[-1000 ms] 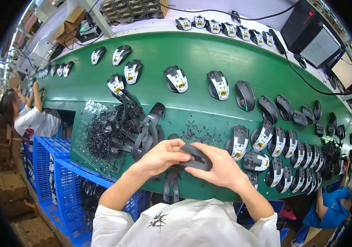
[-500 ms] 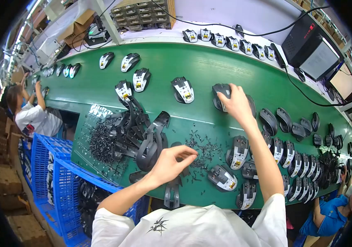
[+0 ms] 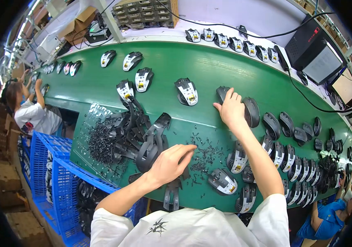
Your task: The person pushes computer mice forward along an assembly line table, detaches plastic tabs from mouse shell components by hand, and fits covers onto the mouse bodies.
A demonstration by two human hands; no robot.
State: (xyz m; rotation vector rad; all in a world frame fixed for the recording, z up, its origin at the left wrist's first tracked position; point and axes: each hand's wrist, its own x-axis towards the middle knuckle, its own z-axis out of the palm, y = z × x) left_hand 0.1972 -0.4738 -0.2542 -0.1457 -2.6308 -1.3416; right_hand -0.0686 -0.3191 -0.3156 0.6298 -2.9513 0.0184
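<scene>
My right hand (image 3: pixel 232 110) lies over a dark mouse (image 3: pixel 222 93) on the green table, its fingers apart and partly covering it. Just right of that hand stands another dark mouse (image 3: pixel 251 112). Lower down, my left hand (image 3: pixel 170 163) hovers with thumb and fingertips close together at the edge of scattered small black parts (image 3: pixel 205 154); whatever is between the fingertips is too small to make out. Left of it are curved black shell pieces (image 3: pixel 147 150) in a pile. A mouse with a white lower part (image 3: pixel 223 181) rests between my forearms.
Rows of mice (image 3: pixel 295 166) fill the right side. Blue crates (image 3: pixel 66 185) stand at the lower left. A computer tower (image 3: pixel 308 39) is on the white shelf. One person (image 3: pixel 36 111) sits far left, another in blue (image 3: pixel 328 214) at lower right.
My hands have parted: the right reached up and away to a mouse, the left stayed low and drew its fingertips together. A mouse with a white part now lies between my forearms.
</scene>
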